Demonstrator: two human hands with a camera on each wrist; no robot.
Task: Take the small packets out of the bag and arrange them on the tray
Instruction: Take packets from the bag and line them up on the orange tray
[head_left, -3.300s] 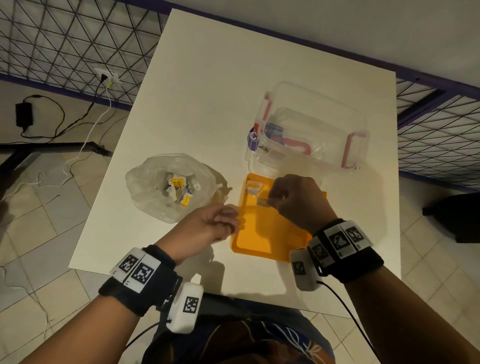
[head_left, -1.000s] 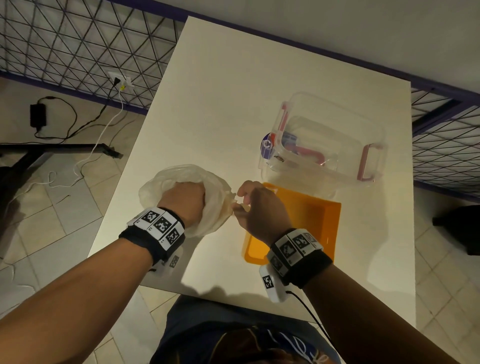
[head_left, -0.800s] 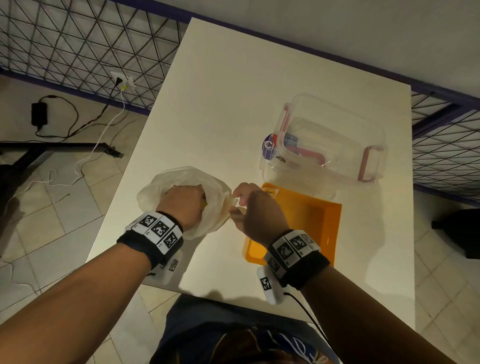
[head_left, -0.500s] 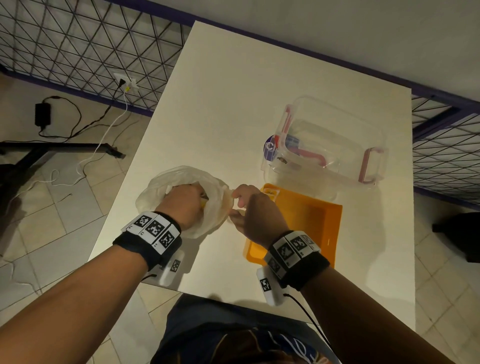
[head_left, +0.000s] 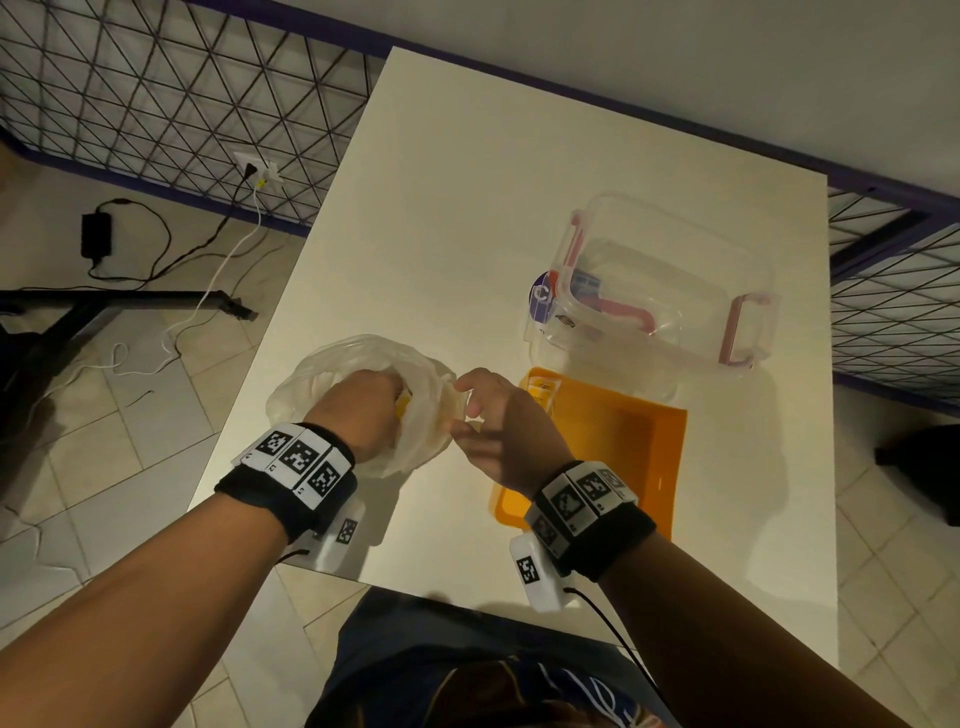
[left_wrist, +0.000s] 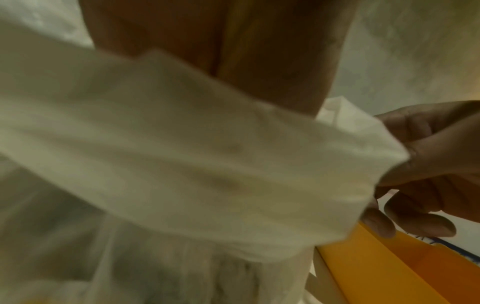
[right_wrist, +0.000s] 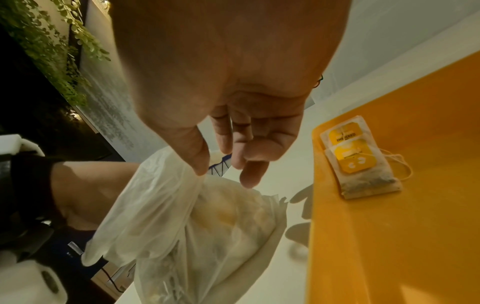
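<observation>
Left hand (head_left: 358, 410) buried in bag (head_left: 317, 374), fingers hidden by plastic; cannot tell if curled on a packet. Right hand (head_left: 498, 421) pinching bag rim between thumb and fingertips (right_wrist: 200, 164), holding mouth open. Bag just left of orange tray (head_left: 654, 467) on tabletop (head_left: 467, 208); two packets (right_wrist: 358, 158) overlapped in tray's far-left corner, rest inside bag. Risks: thin rim slipping from pinch, mouth collapsing round left wrist; blind grab pulling several packets or snagging strings; bag dragged off tabletop's near edge.
</observation>
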